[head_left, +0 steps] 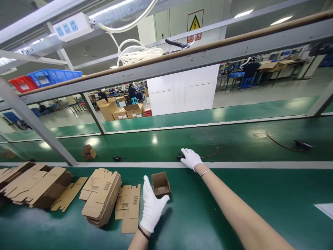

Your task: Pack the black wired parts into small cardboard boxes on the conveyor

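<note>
One small brown cardboard box (160, 184) stands folded and open-topped on the green desk (208, 215), and appears empty. The white-gloved left hand (153, 207) cups its near side, fingers spread, not clenched. The white-gloved right hand (191, 158) reaches past the desk's far edge onto the green conveyor belt (234, 142), closing on a small black part with a reddish wire (210, 156). Stacks of flat brown cardboard blanks (101, 196) wait unfolded toward the left edge, so most of the work seems left.
</note>
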The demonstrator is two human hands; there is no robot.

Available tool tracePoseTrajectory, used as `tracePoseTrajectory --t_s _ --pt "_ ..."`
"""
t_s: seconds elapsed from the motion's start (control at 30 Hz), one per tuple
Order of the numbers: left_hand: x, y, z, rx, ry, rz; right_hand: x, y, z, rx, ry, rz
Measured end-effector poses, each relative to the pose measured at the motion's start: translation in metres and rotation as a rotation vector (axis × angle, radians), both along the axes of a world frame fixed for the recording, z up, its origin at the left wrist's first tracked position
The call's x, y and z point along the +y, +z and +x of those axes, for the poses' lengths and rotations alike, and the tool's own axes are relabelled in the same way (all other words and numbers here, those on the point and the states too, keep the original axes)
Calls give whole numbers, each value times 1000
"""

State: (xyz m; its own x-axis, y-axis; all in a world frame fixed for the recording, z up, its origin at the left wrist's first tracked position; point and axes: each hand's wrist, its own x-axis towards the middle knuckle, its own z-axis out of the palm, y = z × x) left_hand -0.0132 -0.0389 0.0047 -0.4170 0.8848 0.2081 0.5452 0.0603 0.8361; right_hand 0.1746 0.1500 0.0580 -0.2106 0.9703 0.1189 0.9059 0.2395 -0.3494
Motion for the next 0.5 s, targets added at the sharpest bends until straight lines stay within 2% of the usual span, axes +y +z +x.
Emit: tracePoseTrajectory --t_s 0.07,0.13,0.23,0.33,0.4,0.43,0.5 --pt "-13 10 7 29 37 154 5 -7 -2 -24 -5 -17" --pt "-26 21 19 -5 -15 265 0 -10 -4 -27 -9 -16" --pt "-30 35 44 -234 -188 202 -25 -11 -7 6 -17 31" --pt "-12 48 71 -565 -270 68 -69 -12 -11 113 17 271" --pt "6 55 82 -702 -248 104 -103 -11 -10 175 119 442" --pt "14 58 84 -744 -223 138 -118 -9 -8 182 192 473" --pt "25 61 81 -829 -194 187 -142 1 3 147 327 440"
